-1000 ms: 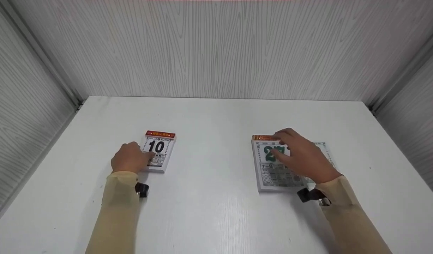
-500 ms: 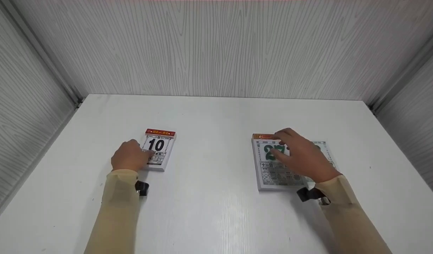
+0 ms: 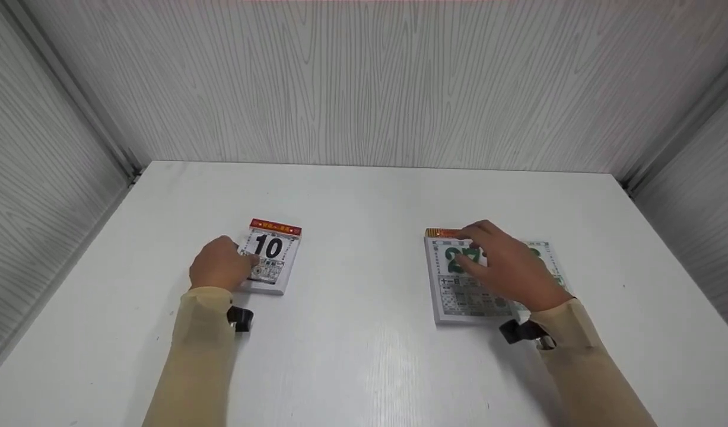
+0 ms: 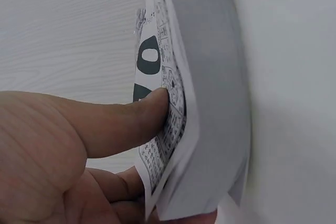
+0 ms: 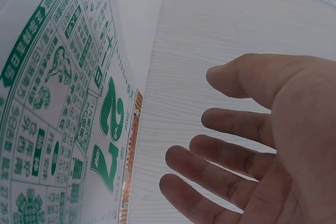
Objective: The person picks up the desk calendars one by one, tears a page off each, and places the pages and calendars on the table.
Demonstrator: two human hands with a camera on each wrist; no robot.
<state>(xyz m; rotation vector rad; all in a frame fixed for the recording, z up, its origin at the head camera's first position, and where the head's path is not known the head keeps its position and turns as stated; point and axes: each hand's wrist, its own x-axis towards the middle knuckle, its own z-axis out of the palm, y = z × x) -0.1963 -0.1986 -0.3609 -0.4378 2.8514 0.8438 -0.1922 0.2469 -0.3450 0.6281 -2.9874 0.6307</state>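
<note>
A small tear-off calendar (image 3: pixel 269 252) with a red top strip and a black 10 lies on the left of the table. My left hand (image 3: pixel 220 264) grips its left side; in the left wrist view the thumb (image 4: pixel 131 121) presses on the printed page, and the other fingers are partly hidden behind the thick paper block (image 4: pixel 215 87). The front pages bow under the thumb. On the right lies a larger tear-off calendar (image 3: pixel 467 296) with a green 27 and an orange-gold top strip. Over its right part my right hand (image 3: pixel 512 264) hovers, fingers spread and holding nothing.
A sheet with green print (image 3: pixel 544 252) lies beside the larger calendar, partly hidden under my right hand. The white table (image 3: pixel 364 249) ends at a grey wood-grain back panel (image 3: pixel 364 83), with side panels left and right.
The small calendar has shifted slightly to the right and turned a little, with my left hand still on it. My right hand stays nearly in place over the larger calendar.
</note>
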